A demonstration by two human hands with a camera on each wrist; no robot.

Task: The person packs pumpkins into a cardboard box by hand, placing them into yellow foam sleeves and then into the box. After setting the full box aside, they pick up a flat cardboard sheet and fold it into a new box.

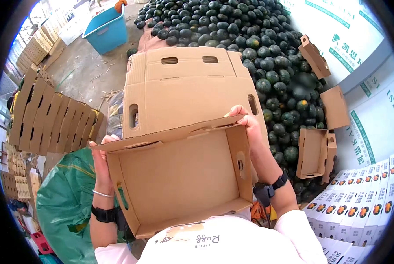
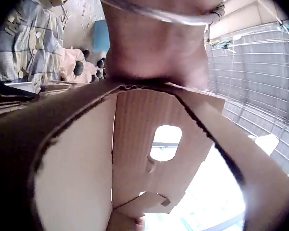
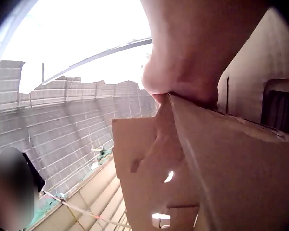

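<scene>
A shallow brown cardboard box [image 1: 179,171] is held in front of the shirt, its open side facing up. At its far left corner my left hand [image 1: 102,159] grips the cardboard, thumb and fingers about the edge. The right hand [image 1: 249,127] holds the far right corner in the same way, fingers over the top edge. The box's end panels have oval handle holes, and a raised far flap [image 1: 170,135] runs between the hands. In the left wrist view, a side panel with a handle hole [image 2: 139,144] shows below the hand. Beyond lies flat, unfolded cardboard [image 1: 188,97] with handle slots.
A heap of dark green round squashes or melons [image 1: 267,66] spreads behind and right. Stacked boxes [image 1: 51,119] and a green sack [image 1: 67,193] stand at left, a blue tub [image 1: 106,33] farther back. Printed white cartons [image 1: 355,198] and a folded box [image 1: 311,154] are at right.
</scene>
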